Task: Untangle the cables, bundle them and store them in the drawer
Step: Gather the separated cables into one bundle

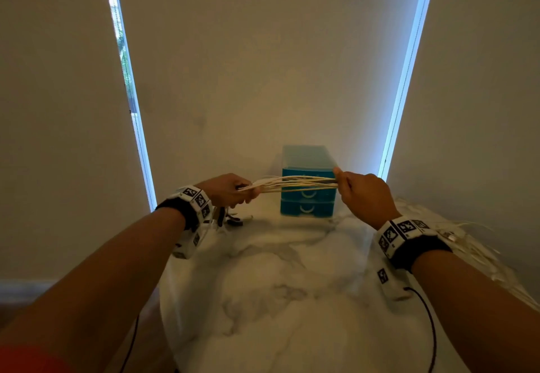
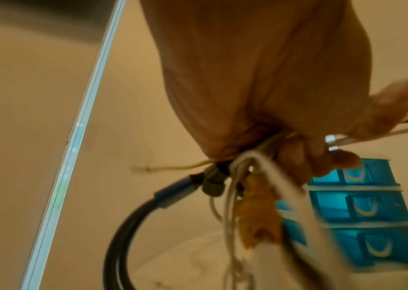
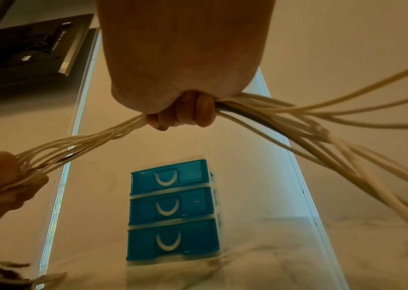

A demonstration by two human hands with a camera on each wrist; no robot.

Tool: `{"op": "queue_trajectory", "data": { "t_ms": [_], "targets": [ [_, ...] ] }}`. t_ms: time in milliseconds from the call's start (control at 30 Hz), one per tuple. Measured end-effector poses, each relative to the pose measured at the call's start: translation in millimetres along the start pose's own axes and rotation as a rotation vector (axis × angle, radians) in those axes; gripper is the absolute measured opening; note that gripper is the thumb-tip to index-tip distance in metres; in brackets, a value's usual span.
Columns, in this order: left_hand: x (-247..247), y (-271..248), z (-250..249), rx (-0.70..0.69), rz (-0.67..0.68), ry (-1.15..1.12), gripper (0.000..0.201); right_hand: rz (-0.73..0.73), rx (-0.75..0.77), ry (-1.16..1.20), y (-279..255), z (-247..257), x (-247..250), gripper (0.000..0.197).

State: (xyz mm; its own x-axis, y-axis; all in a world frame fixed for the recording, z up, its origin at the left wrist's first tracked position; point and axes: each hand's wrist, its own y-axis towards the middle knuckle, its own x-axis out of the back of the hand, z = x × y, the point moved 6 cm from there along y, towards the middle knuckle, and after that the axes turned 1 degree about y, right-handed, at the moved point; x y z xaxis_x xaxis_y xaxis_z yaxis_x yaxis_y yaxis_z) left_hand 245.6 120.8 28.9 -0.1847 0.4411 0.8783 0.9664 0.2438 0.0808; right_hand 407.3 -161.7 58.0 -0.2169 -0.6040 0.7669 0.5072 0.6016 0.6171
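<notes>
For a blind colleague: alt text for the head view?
Two hands, left hand and right hand, grip a stretched bundle of thin white cables above a white marble-patterned table, before a closed blue plastic three-drawer unit.

Counts: 2 hands in frame, left hand [image 1: 226, 190] at 9 o'clock, right hand [image 1: 363, 196] at 3. 1 blue drawer unit [image 1: 306, 181] at 12 with 3 drawers, 1 handle each. White cables [image 1: 295, 184]: several, strands overlap, exact count unreadable. 1 black cable [image 2: 133, 221]. 1 marble table [image 1: 292, 299].
</notes>
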Motion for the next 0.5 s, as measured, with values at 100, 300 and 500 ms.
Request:
{"op": "queue_trajectory", "data": {
  "t_ms": [100, 300, 500],
  "targets": [
    [10, -4, -3, 0.096, -0.016, -0.112, 0.091, 0.078, -0.016, -0.026, -3, -5, -14, 0.055],
    [18, -14, -3, 0.110, 0.060, 0.336, 0.073, 0.259, 0.032, 0.011, -9, 7, -41, 0.054],
    [1, -23, 44, 0.263, 0.030, 0.642, 0.108, 0.565, 0.085, 0.041, -32, 17, -70, 0.051]
  ]
}}
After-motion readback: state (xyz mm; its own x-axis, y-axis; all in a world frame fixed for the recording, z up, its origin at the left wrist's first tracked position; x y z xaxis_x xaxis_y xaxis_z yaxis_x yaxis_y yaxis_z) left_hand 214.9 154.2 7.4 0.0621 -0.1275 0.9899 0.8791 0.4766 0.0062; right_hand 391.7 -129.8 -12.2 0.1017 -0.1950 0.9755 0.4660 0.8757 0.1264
